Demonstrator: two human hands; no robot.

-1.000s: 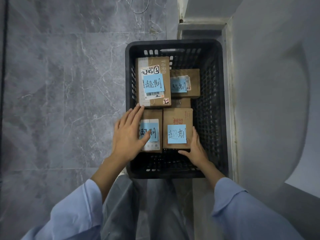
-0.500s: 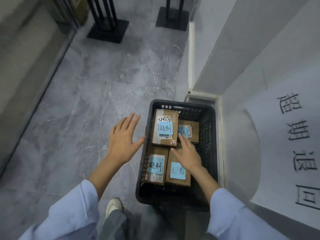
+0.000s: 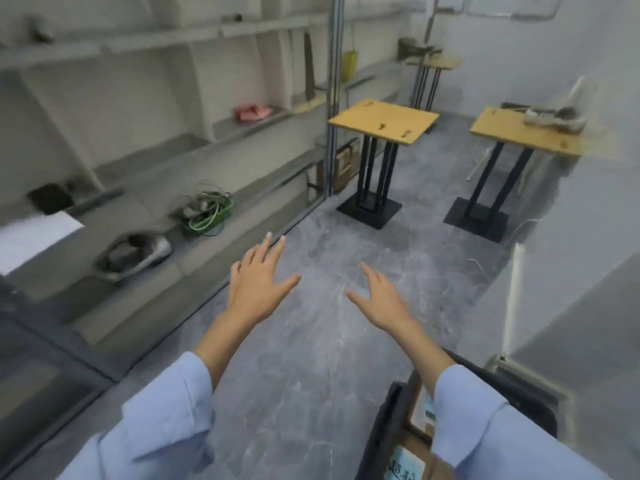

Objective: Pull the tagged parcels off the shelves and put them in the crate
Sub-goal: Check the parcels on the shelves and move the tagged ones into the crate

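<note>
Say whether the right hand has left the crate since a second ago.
Yes: the right hand rose out of the crate, now open over the floor beyond it.

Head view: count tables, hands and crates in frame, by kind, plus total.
Wooden-top tables: 3
Hands: 2, the left hand and right hand, both empty
Black crate: 1
Total: 6

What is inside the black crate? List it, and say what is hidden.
The black crate holds a brown parcel with a blue tag at the picture's bottom edge and another parcel beyond it. The right sleeve covers the rest.
</note>
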